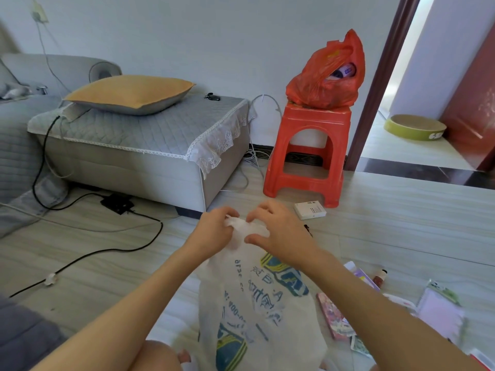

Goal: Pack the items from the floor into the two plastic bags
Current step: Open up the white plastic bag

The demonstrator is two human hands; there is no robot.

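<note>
- I see the left hand (214, 231) and the right hand (278, 231) meet in the middle of the frame, both on the top of the white bag (257, 303).
- The fingers of each hand are curled and pinch the crumpled top edge of the bag. I judge they work the mouth, either to open it or to tie it; which one I cannot tell.
- The bag hangs from this grip down to the lower middle of the frame, so its printed side faces me and its body stays loose below the hands.
- The red bag (326, 73) sits on the red stool (308, 153) in the upper right. It looks full, and something with a label shows through its opening. I think it was put up there to keep it away from the items not yet packed.
- Items are on the floor at the lower right: a pink book (334, 317), a pale packet (439, 311) and a small bottle (380, 277).
- A white box (309, 210) lies just beside the foot of the stool, right of the hands.
- In my judgement the packing is about half done.
- At the left stand a sofa (134, 145) with a cushion (128, 93), and a black cable (93, 253) runs over the floor.
</note>
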